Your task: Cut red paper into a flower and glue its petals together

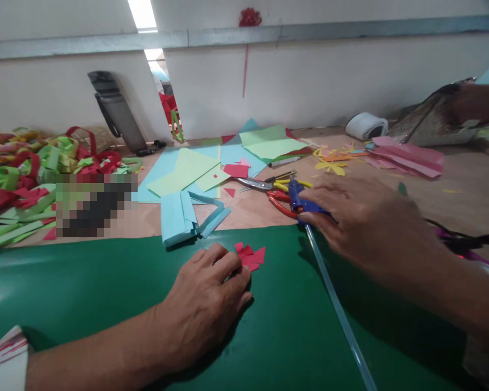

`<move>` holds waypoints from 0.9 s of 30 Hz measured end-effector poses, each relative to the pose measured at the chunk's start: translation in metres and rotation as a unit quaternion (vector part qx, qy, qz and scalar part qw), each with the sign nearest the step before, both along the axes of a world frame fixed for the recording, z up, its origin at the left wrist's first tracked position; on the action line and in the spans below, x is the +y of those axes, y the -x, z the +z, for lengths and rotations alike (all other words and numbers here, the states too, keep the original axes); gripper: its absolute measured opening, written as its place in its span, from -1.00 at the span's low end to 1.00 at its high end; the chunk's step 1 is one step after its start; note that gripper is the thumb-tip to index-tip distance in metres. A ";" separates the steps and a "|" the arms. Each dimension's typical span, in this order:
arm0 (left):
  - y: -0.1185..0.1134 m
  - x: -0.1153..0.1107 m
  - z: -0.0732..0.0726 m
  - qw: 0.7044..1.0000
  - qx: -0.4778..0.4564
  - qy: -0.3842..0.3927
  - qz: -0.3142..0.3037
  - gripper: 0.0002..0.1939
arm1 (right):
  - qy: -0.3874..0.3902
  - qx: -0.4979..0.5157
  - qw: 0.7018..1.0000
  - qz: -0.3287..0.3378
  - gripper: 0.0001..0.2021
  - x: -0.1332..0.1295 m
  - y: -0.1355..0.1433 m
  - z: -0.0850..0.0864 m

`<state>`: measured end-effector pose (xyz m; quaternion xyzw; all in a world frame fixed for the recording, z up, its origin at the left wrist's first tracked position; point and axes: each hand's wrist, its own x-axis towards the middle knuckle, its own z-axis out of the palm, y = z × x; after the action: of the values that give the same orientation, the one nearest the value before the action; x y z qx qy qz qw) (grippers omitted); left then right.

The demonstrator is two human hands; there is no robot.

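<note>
At six o'clock on green sheet (pixel 106 282): left hand (pixel 206 304) curled, fingertips pinning red paper cutout (pixel 250 256) flat against shifting. At two o'clock: right hand (pixel 362 220) closed around blue glue gun (pixel 299 200) (glue stick (pixel 334 304) trailing rearward), beside red-handled scissors (pixel 269 190).

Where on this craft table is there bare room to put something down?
The green mat left of the left hand is bare, and the tabletop past the right hand. Crowded: the paper strips far left and the scissors and sheets mid-table.
</note>
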<state>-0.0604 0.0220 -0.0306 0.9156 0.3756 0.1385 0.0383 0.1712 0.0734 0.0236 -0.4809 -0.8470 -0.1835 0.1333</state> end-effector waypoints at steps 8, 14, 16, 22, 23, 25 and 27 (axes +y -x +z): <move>0.000 -0.002 -0.003 1.000 -0.009 -0.009 -0.001 -0.82 | 0.074 -0.138 0.978 -0.139 -0.77 -0.003 -0.037 -0.014; 0.000 -0.008 -0.001 1.000 -0.028 -0.009 0.004 -0.78 | 0.093 -0.139 0.978 -0.127 -0.59 0.007 -0.038 -0.020; 0.000 -0.010 0.002 1.000 -0.021 -0.006 0.005 -0.75 | 0.084 -0.138 0.979 -0.124 -0.57 0.010 -0.036 -0.021; 0.001 -0.012 0.006 0.999 -0.002 -0.007 0.034 -0.72 | 0.032 -0.135 0.984 -0.112 -0.60 -0.004 -0.026 -0.008; 0.001 -0.012 0.006 0.999 0.001 -0.004 0.034 -0.72 | 0.019 -0.124 0.988 -0.092 -0.61 -0.009 -0.021 -0.003; 0.002 -0.012 0.006 0.999 0.007 0.005 0.036 -0.72 | 0.049 -0.050 0.998 0.001 -0.73 -0.019 -0.008 0.004; 0.002 -0.012 0.006 0.999 0.014 0.012 0.039 -0.72 | 0.155 0.022 0.980 0.125 -0.75 -0.027 0.007 0.005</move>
<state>-0.0624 0.0096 -0.0249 0.9013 0.4136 0.1226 0.0384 0.1638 0.0465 0.0285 -0.3902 -0.9153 -0.0212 0.0978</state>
